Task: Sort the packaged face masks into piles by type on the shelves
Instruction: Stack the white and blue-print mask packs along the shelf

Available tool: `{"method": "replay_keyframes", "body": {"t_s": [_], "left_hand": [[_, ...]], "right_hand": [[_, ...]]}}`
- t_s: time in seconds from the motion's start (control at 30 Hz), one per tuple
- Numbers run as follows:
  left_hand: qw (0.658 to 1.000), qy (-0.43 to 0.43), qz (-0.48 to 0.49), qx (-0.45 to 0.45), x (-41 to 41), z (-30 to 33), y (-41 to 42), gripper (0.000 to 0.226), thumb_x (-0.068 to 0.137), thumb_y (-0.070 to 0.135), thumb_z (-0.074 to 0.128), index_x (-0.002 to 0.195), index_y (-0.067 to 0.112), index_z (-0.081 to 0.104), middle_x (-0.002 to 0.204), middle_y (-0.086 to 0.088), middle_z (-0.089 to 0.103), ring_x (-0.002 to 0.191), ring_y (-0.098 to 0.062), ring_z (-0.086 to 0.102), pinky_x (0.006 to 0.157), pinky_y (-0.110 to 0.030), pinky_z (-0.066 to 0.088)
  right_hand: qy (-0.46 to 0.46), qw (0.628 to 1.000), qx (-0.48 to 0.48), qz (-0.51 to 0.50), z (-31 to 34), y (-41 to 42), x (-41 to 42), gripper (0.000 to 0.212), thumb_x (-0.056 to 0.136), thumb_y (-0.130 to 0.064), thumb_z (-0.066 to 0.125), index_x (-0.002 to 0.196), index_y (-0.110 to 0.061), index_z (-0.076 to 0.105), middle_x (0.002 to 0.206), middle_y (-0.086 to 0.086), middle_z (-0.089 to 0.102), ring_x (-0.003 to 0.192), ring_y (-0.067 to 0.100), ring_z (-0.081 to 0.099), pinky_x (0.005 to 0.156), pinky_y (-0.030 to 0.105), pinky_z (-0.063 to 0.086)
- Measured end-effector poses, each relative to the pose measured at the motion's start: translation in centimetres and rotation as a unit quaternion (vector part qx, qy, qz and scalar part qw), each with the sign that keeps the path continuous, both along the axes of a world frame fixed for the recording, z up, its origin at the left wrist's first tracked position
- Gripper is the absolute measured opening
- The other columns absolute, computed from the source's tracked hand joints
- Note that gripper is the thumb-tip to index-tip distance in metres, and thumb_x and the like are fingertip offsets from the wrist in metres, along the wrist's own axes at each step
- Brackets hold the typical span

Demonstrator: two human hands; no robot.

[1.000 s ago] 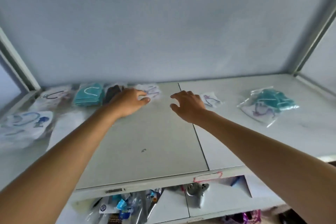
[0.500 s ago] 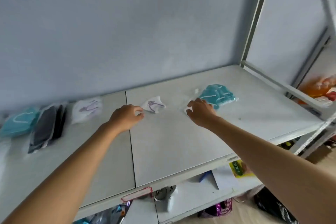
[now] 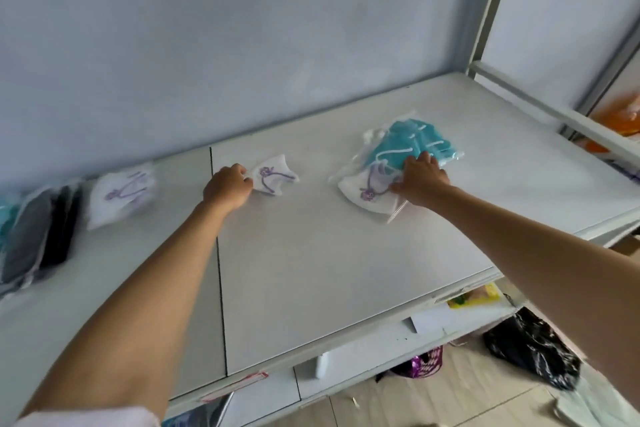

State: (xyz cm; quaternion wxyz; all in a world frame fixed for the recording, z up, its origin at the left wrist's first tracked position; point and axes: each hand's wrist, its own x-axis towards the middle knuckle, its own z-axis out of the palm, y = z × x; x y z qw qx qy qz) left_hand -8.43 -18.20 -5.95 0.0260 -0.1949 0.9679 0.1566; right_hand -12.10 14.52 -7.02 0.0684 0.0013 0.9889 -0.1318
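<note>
You are mid-collection: your left hand (image 3: 227, 188) pinches the corner of a small white mask packet (image 3: 274, 175) near the back edge of the shelf (image 3: 311, 270). Your right hand (image 3: 420, 180) lies with fingers spread over a white packet (image 3: 363, 194) and the teal packets (image 3: 412, 144) overlapping it, toward the right back corner. Next, probably, separate white from teal and carry whites to the white pile (image 3: 121, 192) at the left.

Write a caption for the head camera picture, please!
Left hand pinches a small white mask; right hand rests on mixed teal and white packets.
</note>
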Motion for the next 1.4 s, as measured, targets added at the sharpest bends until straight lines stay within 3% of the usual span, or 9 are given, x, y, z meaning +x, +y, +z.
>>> {"method": "replay_keyframes", "body": {"t_s": [0.1, 0.23, 0.3, 0.47, 0.77, 0.83, 0.93, 1.1, 1.4], "left_hand": [[0.998, -0.019, 0.051, 0.005, -2.1, -1.2, -0.1, 0.060, 0.093, 0.041, 0.052, 0.138, 0.003, 0.042, 0.142, -0.025, 0.039, 0.131, -0.039, 0.040, 0.104, -0.041, 0.037], [0.992, -0.059, 0.112, -0.007, -4.0, -1.9, -0.1, 0.080, 0.083, 0.059, 0.060, 0.133, -0.002, 0.047, 0.142, -0.027, 0.036, 0.131, -0.040, 0.036, 0.104, -0.039, 0.035], [0.990, -0.080, 0.116, -0.013, -4.9, -2.4, -0.9, 0.080, 0.076, 0.066, 0.063, 0.128, 0.005, 0.055, 0.138, -0.022, 0.045, 0.129, -0.038, 0.039, 0.101, -0.039, 0.037], [0.995, -0.070, 0.068, -0.010, -3.6, -2.0, 0.0, 0.061, 0.078, 0.056, 0.065, 0.116, 0.008, 0.062, 0.125, -0.016, 0.060, 0.118, -0.035, 0.055, 0.096, -0.035, 0.045], [0.983, -0.101, 0.072, 0.135, 1.2, -0.7, 0.8, 0.036, 0.076, 0.030, 0.077, 0.095, 0.001, 0.067, 0.089, -0.015, 0.065, 0.086, -0.029, 0.064, 0.064, -0.027, 0.039], [0.948, -0.027, 0.104, 0.299, 2.5, -0.2, 1.5, 0.016, 0.083, 0.013, 0.071, 0.093, 0.004, 0.063, 0.078, -0.012, 0.064, 0.071, -0.025, 0.061, 0.061, -0.026, 0.042], [0.802, 0.081, 0.166, 0.568, 4.2, 1.7, 4.0, 0.010, 0.089, 0.002, 0.061, 0.089, 0.012, 0.061, 0.061, 0.004, 0.069, 0.054, -0.008, 0.065, 0.048, -0.019, 0.049], [0.710, 0.159, 0.206, 0.654, 6.6, 3.1, 6.9, 0.014, 0.093, 0.008, 0.056, 0.085, 0.018, 0.061, 0.060, 0.008, 0.067, 0.057, -0.006, 0.062, 0.047, -0.019, 0.048], [0.775, 0.169, 0.236, 0.562, 9.6, 3.0, 1.9, 0.006, 0.092, 0.024, 0.059, 0.095, 0.018, 0.059, 0.081, -0.001, 0.061, 0.065, -0.015, 0.054, 0.057, -0.024, 0.042]], "right_hand": [[-0.016, 0.999, -0.042, 0.001, -0.3, 0.4, -0.3, 0.050, 0.081, -0.038, 0.069, 0.119, -0.011, 0.052, 0.110, 0.010, 0.058, 0.100, 0.027, 0.057, 0.078, 0.034, 0.049], [-0.045, 0.992, -0.118, 0.021, -0.1, 1.0, -1.0, 0.011, 0.088, -0.025, 0.058, 0.084, -0.015, 0.057, 0.084, 0.003, 0.054, 0.076, 0.018, 0.051, 0.067, 0.026, 0.043], [-0.067, 0.980, -0.185, 0.013, 0.4, 1.2, -1.3, 0.019, 0.087, -0.019, 0.059, 0.070, -0.018, 0.050, 0.076, 0.002, 0.050, 0.068, 0.015, 0.046, 0.061, 0.023, 0.039], [-0.142, 0.876, -0.460, -0.036, 2.2, 1.2, -1.4, 0.006, 0.085, -0.007, 0.065, 0.088, -0.008, 0.060, 0.079, 0.009, 0.062, 0.065, 0.017, 0.060, 0.064, 0.024, 0.054], [-0.189, 0.794, -0.571, -0.095, 2.4, -0.5, 0.1, 0.024, 0.081, 0.008, 0.063, 0.100, -0.006, 0.060, 0.098, 0.014, 0.063, 0.078, 0.021, 0.064, 0.076, 0.033, 0.057], [-0.193, 0.775, -0.591, -0.112, 2.3, -1.3, 0.5, 0.033, 0.082, 0.012, 0.058, 0.110, -0.006, 0.058, 0.105, 0.014, 0.061, 0.088, 0.023, 0.063, 0.081, 0.036, 0.056], [-0.173, 0.755, -0.617, -0.139, 2.5, -3.1, 1.1, 0.039, 0.085, 0.015, 0.049, 0.111, -0.013, 0.058, 0.092, 0.009, 0.057, 0.077, 0.017, 0.055, 0.076, 0.032, 0.056], [-0.167, 0.705, -0.675, -0.141, 3.3, -7.6, 2.6, 0.040, 0.087, 0.009, 0.037, 0.113, -0.015, 0.056, 0.071, 0.006, 0.049, 0.063, 0.014, 0.047, 0.061, 0.028, 0.051], [-0.266, 0.600, -0.750, -0.082, 4.7, -17.1, 7.2, 0.022, 0.094, -0.005, 0.041, 0.083, -0.014, 0.057, 0.061, 0.004, 0.045, 0.060, 0.019, 0.052, 0.062, 0.034, 0.052]]}}
